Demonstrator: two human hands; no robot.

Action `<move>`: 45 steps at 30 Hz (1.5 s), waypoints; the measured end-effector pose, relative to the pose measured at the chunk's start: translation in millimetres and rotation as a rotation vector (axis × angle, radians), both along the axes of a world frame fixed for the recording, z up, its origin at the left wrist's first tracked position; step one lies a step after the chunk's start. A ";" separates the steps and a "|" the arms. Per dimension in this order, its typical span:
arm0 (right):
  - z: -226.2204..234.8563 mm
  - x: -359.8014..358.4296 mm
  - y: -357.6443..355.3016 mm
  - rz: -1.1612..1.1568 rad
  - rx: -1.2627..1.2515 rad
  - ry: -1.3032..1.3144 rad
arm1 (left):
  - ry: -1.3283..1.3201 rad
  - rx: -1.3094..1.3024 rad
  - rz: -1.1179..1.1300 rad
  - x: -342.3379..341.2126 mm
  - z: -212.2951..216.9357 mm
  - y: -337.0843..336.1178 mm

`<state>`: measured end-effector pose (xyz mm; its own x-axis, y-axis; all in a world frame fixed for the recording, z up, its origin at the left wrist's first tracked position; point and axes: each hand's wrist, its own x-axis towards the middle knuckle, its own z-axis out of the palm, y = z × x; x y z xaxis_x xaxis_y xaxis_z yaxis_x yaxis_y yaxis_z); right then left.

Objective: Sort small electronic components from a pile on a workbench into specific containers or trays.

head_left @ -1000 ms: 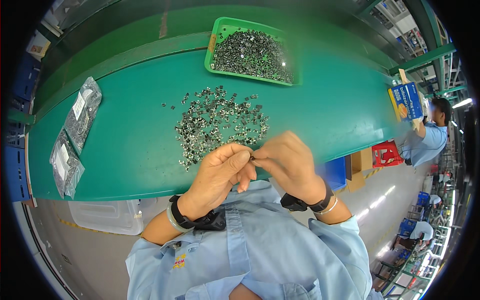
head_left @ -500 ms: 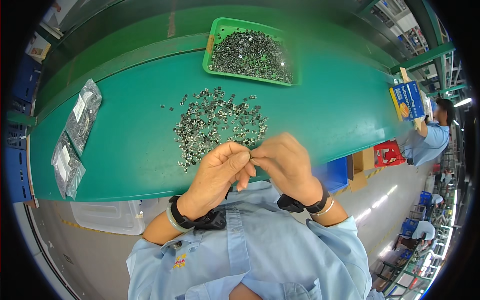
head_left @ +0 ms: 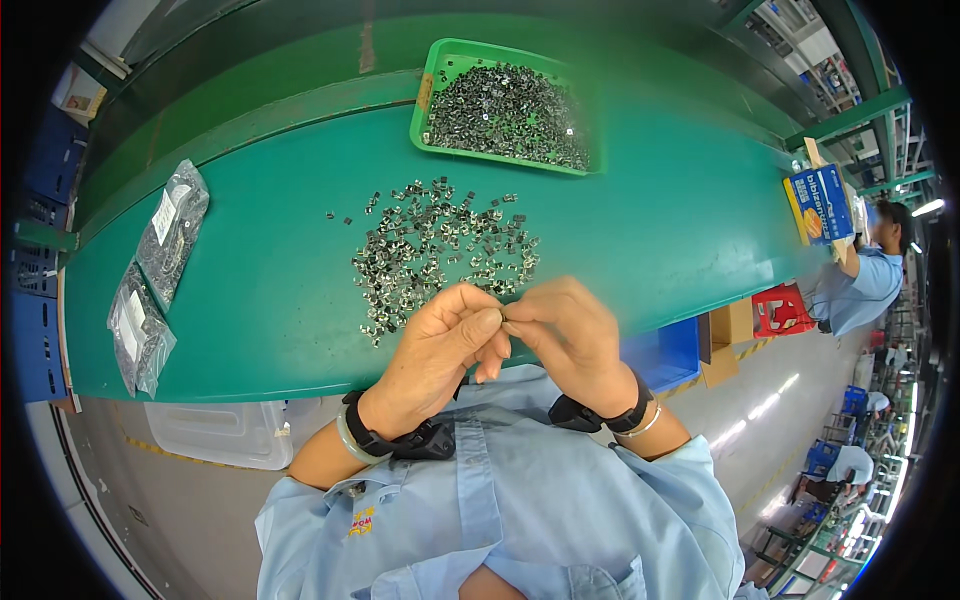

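My left hand and my right hand meet fingertip to fingertip above the near edge of the green table. Both are closed in a pinch on one tiny dark piece, mostly covered by the fingers; its kind is too small to make out. Just beyond them a loose pile of small black and silver metal parts is spread on the tabletop. Farther back stands a green plastic tray filled with many similar small parts.
Two clear bags of parts lie at the left. Below the table edge are a clear plastic bin on the left and a blue crate on the right. A co-worker stands at the far right beside a blue and yellow box.
My right hand has shifted slightly, its fingers settling lower against my left fingertips. The view has moved a little; the pile and tray look unchanged.
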<state>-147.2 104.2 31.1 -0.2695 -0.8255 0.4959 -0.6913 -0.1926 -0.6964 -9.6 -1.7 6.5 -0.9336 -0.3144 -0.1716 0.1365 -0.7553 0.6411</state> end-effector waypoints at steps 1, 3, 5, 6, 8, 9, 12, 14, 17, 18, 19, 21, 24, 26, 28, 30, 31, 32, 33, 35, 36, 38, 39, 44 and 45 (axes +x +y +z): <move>0.4 1.1 0.7 0.002 0.005 -0.038 | 0.012 0.002 -0.002 -0.4 -0.4 0.0; 1.3 3.1 1.8 0.007 0.014 -0.114 | 0.035 0.016 -0.005 -1.0 -1.5 0.6; 1.7 5.1 3.6 0.007 0.015 -0.145 | 0.080 0.047 -0.011 -1.7 -2.6 1.9; 1.7 6.0 4.6 0.007 0.017 -0.176 | 0.079 0.047 -0.012 -2.2 -3.2 2.5; 1.0 6.3 5.5 0.007 0.019 -0.207 | 0.104 0.053 -0.019 -3.4 -4.3 3.3; -0.3 5.7 5.7 0.006 0.013 -0.211 | 0.117 0.056 -0.022 -3.8 -4.5 3.5; -2.5 2.3 4.9 0.002 -0.001 -0.217 | 0.079 0.044 -0.033 -5.2 -5.3 2.4; -1.9 -1.2 4.4 0.011 0.002 -0.129 | 0.061 0.037 -0.038 -5.7 -5.0 1.7; -1.3 -5.8 4.8 0.021 0.001 -0.059 | -0.017 -0.103 -0.013 -6.2 -0.6 1.3; -1.3 -7.0 4.9 0.029 -0.002 -0.034 | -0.017 -0.103 -0.013 -6.2 1.5 1.5; -1.4 -7.7 5.0 0.037 -0.005 -0.009 | -0.009 -0.059 -0.014 -6.0 4.3 1.9; -2.3 -5.5 5.6 0.031 -0.017 -0.065 | 0.006 0.025 -0.012 -5.1 8.4 2.7; -4.1 -2.0 6.4 0.016 -0.039 -0.178 | 0.084 0.094 -0.036 -6.3 1.8 4.5; -4.9 0.0 6.9 0.021 -0.054 -0.198 | 0.123 0.129 -0.051 -7.1 -1.7 5.8; -4.6 0.9 7.0 0.023 -0.062 -0.207 | 0.148 0.127 -0.053 -8.2 -3.8 7.1; -3.7 0.9 6.4 0.026 -0.067 -0.185 | 0.161 0.127 -0.053 -9.0 -4.4 7.8; -3.3 0.8 6.0 0.028 -0.070 -0.174 | 0.159 0.131 -0.049 -9.3 -4.7 8.1; -2.7 0.7 5.7 0.029 -0.069 -0.173 | 0.157 0.135 -0.044 -9.5 -4.9 8.2; -1.7 0.6 5.4 0.029 -0.065 -0.158 | 0.154 0.140 -0.039 -9.3 -5.0 8.2; -0.5 0.5 5.0 0.030 -0.056 -0.129 | 0.148 0.131 -0.042 -8.9 -4.4 6.8; -0.7 0.5 4.8 0.031 -0.055 -0.128 | 0.141 0.122 -0.047 -8.7 -3.8 5.6; -2.3 0.5 4.3 0.049 -0.055 -0.134 | 0.134 0.114 -0.050 -7.8 -2.2 2.9; -3.3 0.4 4.0 0.058 -0.055 -0.138 | 0.104 0.085 -0.058 -6.9 -1.0 1.0; -9.8 0.0 6.0 0.070 -0.014 -0.191 | -0.001 -0.025 -0.064 -5.1 3.5 -1.8; -10.7 0.2 5.8 0.061 -0.012 -0.216 | -0.021 -0.053 -0.061 -5.5 3.9 -1.8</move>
<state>-147.0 109.9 20.4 -0.3201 -0.8380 0.4420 -0.5131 -0.2388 -0.8244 -15.1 -3.4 10.3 -0.9477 -0.2664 -0.1759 0.0777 -0.7268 0.6824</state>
